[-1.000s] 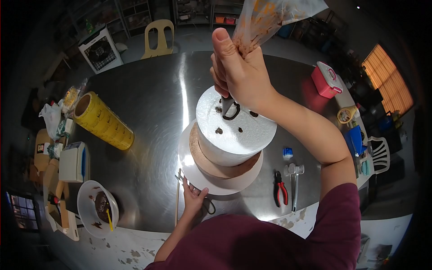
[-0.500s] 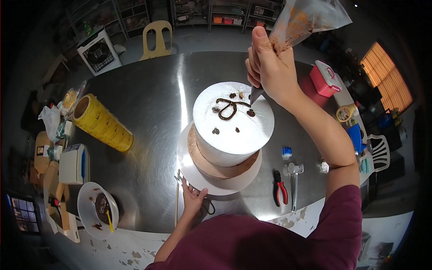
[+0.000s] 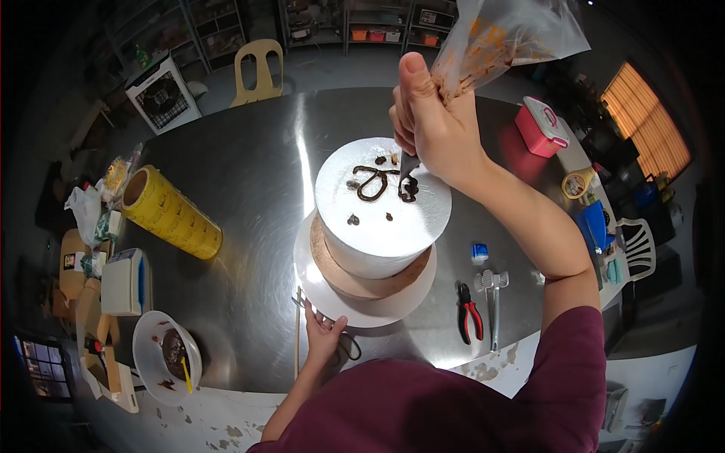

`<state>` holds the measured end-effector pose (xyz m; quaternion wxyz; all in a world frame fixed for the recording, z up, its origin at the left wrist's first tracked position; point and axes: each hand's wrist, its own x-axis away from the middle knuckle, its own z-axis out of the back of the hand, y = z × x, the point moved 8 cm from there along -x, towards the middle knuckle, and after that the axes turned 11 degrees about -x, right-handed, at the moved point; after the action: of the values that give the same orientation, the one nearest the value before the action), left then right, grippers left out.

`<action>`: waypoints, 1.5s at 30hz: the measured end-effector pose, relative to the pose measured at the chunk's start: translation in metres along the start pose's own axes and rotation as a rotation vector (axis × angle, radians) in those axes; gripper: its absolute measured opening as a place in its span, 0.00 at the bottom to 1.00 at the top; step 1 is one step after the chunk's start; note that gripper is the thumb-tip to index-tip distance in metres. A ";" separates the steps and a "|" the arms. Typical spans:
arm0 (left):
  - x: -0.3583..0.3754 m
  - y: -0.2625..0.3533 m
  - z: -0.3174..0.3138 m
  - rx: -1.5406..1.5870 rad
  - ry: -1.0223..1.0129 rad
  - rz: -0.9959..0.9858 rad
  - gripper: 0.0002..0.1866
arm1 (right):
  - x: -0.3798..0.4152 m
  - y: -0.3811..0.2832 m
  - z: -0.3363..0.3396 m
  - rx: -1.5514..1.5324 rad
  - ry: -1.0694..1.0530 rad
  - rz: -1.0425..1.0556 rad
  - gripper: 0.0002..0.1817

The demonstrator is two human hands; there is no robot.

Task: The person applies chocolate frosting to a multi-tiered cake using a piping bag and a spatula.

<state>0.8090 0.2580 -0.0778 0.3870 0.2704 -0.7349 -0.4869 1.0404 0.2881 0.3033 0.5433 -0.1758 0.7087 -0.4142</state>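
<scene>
My right hand (image 3: pixel 434 132) is wrapped round a clear piping bag (image 3: pixel 506 41) smeared with brown inside, its dark tip touching the top of a round silver-white block (image 3: pixel 377 230). Dark brown looping lines (image 3: pixel 372 185) and several blobs lie on that top. Under the block are a brown round layer (image 3: pixel 343 275) and a wider white round board (image 3: pixel 306 264). My left hand (image 3: pixel 325 332) rests at the board's near-left edge, fingers apart and partly beneath it, holding nothing that I can see.
A yellow film roll (image 3: pixel 177 215), a white scale (image 3: pixel 124 281) and a bowl with brown paste (image 3: pixel 155 362) are on the left. Red-black pliers (image 3: pixel 470 313), a metal mallet (image 3: pixel 494 309), a blue item (image 3: pixel 479 252) and a pink box (image 3: pixel 540 128) are on the right.
My right hand and the bag have moved left and slightly down. More dark brown line now lies on the top beside the first loop. The view has shifted slightly.
</scene>
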 end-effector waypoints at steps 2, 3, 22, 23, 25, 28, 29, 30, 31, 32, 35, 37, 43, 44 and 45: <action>0.000 0.001 0.000 0.002 -0.003 -0.014 0.48 | -0.004 0.003 0.007 0.027 0.025 -0.004 0.27; 0.000 0.002 -0.001 0.003 -0.004 -0.020 0.48 | -0.004 0.003 0.010 0.041 0.038 -0.007 0.27; 0.002 0.005 -0.002 -0.012 -0.005 0.015 0.48 | 0.002 0.002 -0.025 -0.101 -0.044 -0.042 0.28; 0.002 0.005 -0.002 -0.003 0.002 0.010 0.48 | 0.000 0.002 -0.024 -0.132 -0.024 -0.070 0.28; 0.002 0.006 -0.002 0.010 0.012 -0.003 0.48 | -0.004 0.002 -0.018 -0.190 0.015 -0.129 0.29; 0.003 0.007 -0.003 0.017 0.011 -0.025 0.48 | -0.007 0.009 -0.009 -0.209 0.018 -0.220 0.29; 0.002 0.007 -0.003 0.018 0.005 -0.032 0.48 | -0.007 0.013 -0.007 -0.218 0.019 -0.254 0.29; 0.002 0.007 -0.003 0.018 -0.003 -0.040 0.48 | -0.006 0.018 -0.006 -0.228 0.023 -0.268 0.29; 0.002 0.007 -0.004 0.016 -0.003 -0.033 0.48 | -0.005 0.022 -0.004 -0.230 0.027 -0.277 0.29; 0.002 0.009 -0.004 0.014 -0.002 -0.027 0.47 | -0.004 0.026 -0.002 -0.232 0.031 -0.284 0.29; 0.002 0.008 -0.003 0.004 -0.001 -0.014 0.47 | -0.002 0.026 -0.001 -0.191 0.018 -0.264 0.29; 0.002 0.006 -0.002 -0.001 -0.003 -0.015 0.48 | -0.001 0.021 -0.002 -0.120 -0.019 -0.200 0.29; 0.002 0.006 -0.002 -0.004 0.006 -0.011 0.48 | 0.000 -0.004 -0.009 -0.150 -0.049 -0.045 0.28; 0.001 0.005 -0.001 -0.014 0.007 -0.011 0.48 | -0.001 -0.009 -0.007 -0.178 -0.038 -0.017 0.28; 0.001 0.003 0.000 -0.024 0.006 -0.010 0.48 | -0.001 -0.016 -0.004 -0.203 -0.026 0.011 0.27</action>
<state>0.8082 0.2579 -0.0747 0.3899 0.2706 -0.7265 -0.4970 1.0341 0.2805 0.3166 0.5340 -0.2317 0.7409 -0.3349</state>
